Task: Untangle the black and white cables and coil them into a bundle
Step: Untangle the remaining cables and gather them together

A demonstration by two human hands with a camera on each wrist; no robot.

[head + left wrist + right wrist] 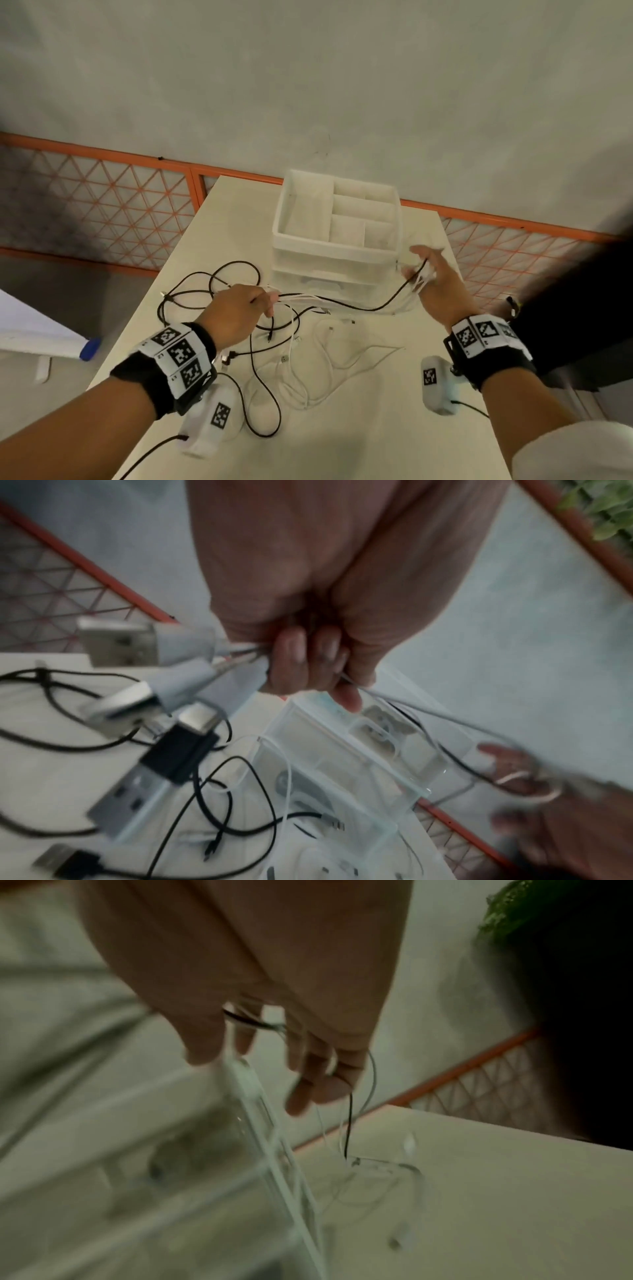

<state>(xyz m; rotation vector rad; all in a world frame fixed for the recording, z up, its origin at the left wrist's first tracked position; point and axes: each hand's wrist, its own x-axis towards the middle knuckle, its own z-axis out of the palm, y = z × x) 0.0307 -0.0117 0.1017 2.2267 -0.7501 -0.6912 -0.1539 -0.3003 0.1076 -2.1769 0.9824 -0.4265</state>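
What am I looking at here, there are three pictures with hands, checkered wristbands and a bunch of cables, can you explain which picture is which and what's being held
No machine here: a person works with two bare hands, wearing bands with printed markers and a small camera on each wrist. The wide picture comes from a camera on the person's head, looking down at a white table. The other two look along each hand from the wrist cameras.

The left hand is closed around a bunch of black and white cables near their USB plugs; that grip shows close up in the left wrist view. The strands run across to the right hand, where they loop around its spread fingers.

More cable lies loose on the table: black loops and white ones. Behind stands a white plastic organizer with compartments.
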